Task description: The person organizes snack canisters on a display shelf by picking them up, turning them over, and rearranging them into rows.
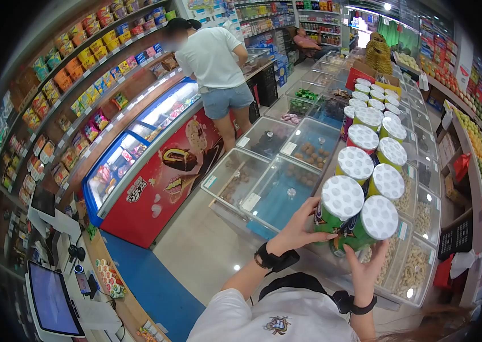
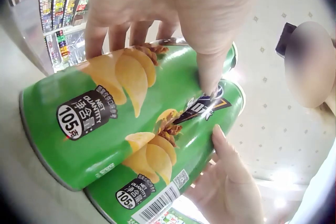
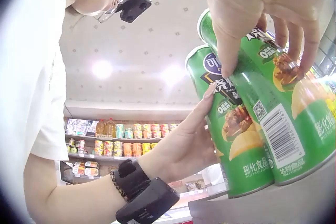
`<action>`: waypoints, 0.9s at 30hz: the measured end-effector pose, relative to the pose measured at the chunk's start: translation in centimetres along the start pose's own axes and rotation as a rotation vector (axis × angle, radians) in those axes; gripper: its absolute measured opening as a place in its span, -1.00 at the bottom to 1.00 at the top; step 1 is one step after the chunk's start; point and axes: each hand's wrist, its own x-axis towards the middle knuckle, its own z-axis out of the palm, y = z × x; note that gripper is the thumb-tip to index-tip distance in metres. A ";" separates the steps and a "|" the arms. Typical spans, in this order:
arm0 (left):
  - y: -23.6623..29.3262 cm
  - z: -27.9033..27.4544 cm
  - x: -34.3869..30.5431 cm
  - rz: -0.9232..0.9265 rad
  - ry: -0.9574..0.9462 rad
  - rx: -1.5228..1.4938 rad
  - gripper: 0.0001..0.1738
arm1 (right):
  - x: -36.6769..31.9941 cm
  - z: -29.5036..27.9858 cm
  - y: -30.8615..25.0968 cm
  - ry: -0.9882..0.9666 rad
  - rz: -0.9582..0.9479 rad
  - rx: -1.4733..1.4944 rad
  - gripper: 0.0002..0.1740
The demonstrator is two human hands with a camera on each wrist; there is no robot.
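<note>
Two green potato-chip cans stand side by side at the near end of the double row, each with a white patterned lid. My left hand [image 1: 297, 229] grips the left chip can [image 1: 342, 198], thumb across its front and fingers round the far side, as the left wrist view shows. Round the right chip can [image 1: 379, 218] curls my right hand [image 1: 368, 268]. Both thumbs lie close together where the cans meet. Potato chips and "105" are printed on the green can body [image 2: 113, 108] in the left wrist view. In the right wrist view, a barcode marks the nearer can [image 3: 281, 134].
More lidded chip cans [image 1: 392, 151] run away behind these two. Clear-lidded bins [image 1: 281, 191] of loose food flank the row. A red ice-cream freezer [image 1: 155, 188] is on the left, where another person [image 1: 215, 62] stands. A counter with a monitor [image 1: 53, 296] is at lower left.
</note>
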 end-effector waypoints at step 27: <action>4.6 8.6 -17.5 -0.311 0.674 0.220 -0.61 | -4.3 -16.6 4.0 -0.654 0.067 -0.166 -0.34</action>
